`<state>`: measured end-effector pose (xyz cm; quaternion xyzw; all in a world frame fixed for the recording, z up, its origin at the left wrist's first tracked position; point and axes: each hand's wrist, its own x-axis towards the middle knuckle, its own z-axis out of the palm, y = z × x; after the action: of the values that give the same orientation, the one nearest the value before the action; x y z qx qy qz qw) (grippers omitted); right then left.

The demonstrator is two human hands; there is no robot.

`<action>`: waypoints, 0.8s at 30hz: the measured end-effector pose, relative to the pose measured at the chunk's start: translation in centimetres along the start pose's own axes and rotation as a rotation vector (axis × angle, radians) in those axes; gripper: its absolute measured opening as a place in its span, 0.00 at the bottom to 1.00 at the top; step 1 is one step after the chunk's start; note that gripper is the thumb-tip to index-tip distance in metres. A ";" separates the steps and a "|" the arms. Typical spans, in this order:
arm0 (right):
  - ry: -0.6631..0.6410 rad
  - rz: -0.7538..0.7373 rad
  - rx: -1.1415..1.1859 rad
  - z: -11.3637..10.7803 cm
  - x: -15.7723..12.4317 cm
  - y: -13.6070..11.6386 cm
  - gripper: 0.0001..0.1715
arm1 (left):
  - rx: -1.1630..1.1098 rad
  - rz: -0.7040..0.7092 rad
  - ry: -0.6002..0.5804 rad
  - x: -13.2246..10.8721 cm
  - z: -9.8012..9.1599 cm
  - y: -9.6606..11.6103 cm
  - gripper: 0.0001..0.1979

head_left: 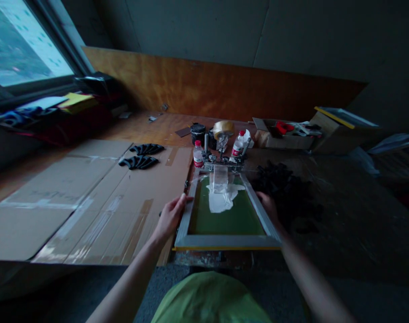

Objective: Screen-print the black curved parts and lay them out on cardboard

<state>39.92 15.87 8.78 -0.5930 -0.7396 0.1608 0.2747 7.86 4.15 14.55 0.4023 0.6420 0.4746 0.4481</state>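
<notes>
A screen-printing frame (226,242) with green mesh lies in front of me, hinged at its far end to a metal clamp (221,160). White ink (222,197) and a clear squeegee (220,178) sit on the mesh near the far end. My left hand (171,216) grips the frame's left rail, fingers wrapped over it. My right hand (268,207) holds the right rail, its fingers curled round the edge.
Flattened cardboard (90,202) covers the table on the left, with two black printed pieces (142,156) on it. Bottles (198,154), a black jar (197,132) and a tape roll (224,128) stand behind the frame. A dark pile (278,179) lies to the right; boxes (292,134) stand behind.
</notes>
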 end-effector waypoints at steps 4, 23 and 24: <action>0.113 -0.208 0.010 -0.5 3.5 -2.8 0.27 | 0.057 -0.092 -0.059 -0.4 0.8 -7.1 0.42; -0.577 -0.833 -0.177 1.7 -1.2 -6.9 0.10 | 0.262 -0.128 -0.017 1.0 1.2 -11.6 0.34; -0.561 -0.809 -0.181 1.7 -1.0 -7.0 0.08 | 0.255 -0.124 -0.015 0.9 1.2 -11.6 0.34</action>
<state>33.50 13.39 11.15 -0.2140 -0.9667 0.1299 0.0532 7.71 2.71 2.98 0.4193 0.7173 0.3575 0.4265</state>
